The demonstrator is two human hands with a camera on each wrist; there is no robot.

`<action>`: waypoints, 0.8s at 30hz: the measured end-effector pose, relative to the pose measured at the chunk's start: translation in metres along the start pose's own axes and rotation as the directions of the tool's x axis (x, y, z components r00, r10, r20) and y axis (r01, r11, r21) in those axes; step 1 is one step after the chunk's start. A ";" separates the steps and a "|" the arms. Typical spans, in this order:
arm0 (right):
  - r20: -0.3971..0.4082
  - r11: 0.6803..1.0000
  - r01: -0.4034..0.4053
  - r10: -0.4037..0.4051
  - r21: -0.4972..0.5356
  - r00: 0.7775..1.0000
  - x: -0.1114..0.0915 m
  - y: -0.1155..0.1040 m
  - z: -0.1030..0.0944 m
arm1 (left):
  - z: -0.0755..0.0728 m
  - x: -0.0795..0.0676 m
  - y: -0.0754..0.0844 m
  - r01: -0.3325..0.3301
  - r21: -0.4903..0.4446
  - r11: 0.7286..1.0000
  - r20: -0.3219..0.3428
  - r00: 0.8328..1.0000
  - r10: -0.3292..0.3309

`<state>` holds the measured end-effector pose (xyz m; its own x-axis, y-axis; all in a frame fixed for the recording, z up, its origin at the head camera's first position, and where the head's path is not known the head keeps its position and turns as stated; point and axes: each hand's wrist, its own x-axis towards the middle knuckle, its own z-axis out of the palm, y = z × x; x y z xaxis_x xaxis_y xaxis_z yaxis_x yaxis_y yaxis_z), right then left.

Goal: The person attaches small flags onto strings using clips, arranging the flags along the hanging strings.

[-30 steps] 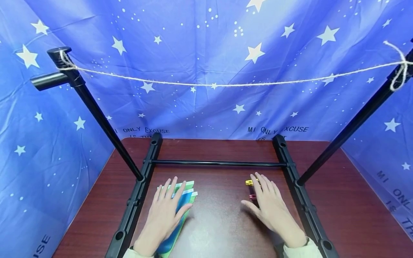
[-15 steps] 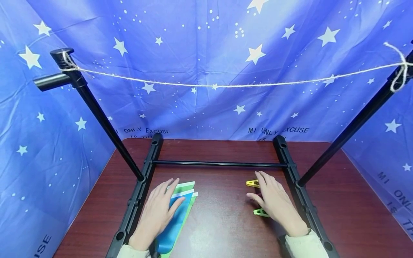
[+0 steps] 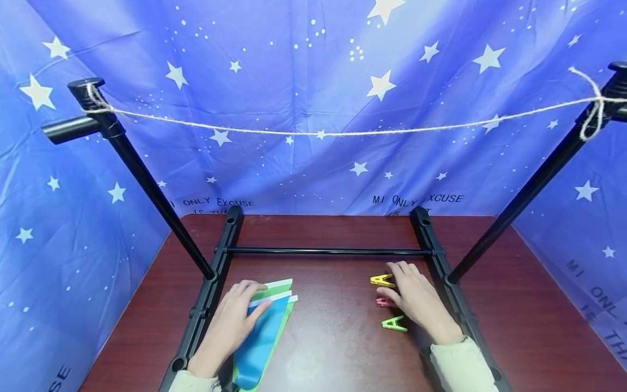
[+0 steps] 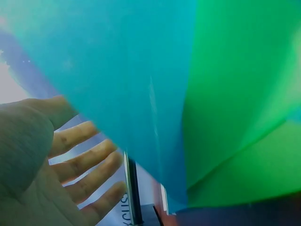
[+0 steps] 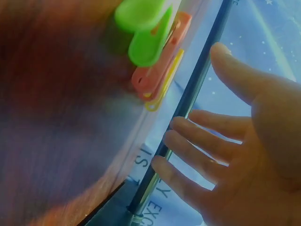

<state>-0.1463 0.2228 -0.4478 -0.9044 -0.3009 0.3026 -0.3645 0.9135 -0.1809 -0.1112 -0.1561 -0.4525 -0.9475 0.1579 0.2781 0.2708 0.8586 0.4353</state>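
Fingers loosely extended, nothing gripped; left hand (image 3: pixel 230 316) at blue and green pennants (image 3: pixel 265 337), right hand (image 3: pixel 418 298) beside three clips (image 3: pixel 384 302) on the tabletop (image 3: pixel 333 332); seemingly reaching stage, next calling for a pinch at a white edge (image 3: pixel 274 298).

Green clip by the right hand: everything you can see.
The green clip is lime and looks plastic, with two splayed arms, rounded ends showing in the right wrist view. It lies on the table, at the near end of a row with the red clip and yellow clip. The right hand is beside it, not touching.
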 end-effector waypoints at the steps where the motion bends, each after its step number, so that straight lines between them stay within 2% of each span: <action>1: 0.000 1.000 0.001 -0.001 -0.001 1.000 0.001 0.001 0.000 | 0.000 0.000 -0.001 0.000 -0.007 1.000 -0.005 1.000 0.000; 7: 0.038 1.000 -0.016 0.016 0.012 0.999 0.005 0.006 0.002 | 0.003 0.003 -0.007 0.015 -0.054 0.998 -0.030 0.999 -0.017; 16: 0.111 0.996 -0.084 0.081 0.025 0.991 0.009 0.010 0.005 | 0.009 0.002 -0.019 0.091 -0.127 0.988 -0.054 0.994 -0.098; 20: 0.140 0.995 -0.097 0.092 0.026 0.986 0.010 0.011 0.007 | 0.009 0.003 -0.022 0.146 -0.162 0.976 -0.005 0.989 -0.149; 24: 0.143 0.996 -0.089 0.084 0.027 0.986 0.011 0.014 0.007 | 0.012 0.004 -0.025 0.194 -0.148 0.970 0.059 0.981 -0.187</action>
<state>-0.1626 0.2300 -0.4538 -0.9543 -0.2587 0.1496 -0.2882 0.9291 -0.2319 -0.1236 -0.1713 -0.4723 -0.9898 0.0231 0.1404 0.1039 0.7911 0.6028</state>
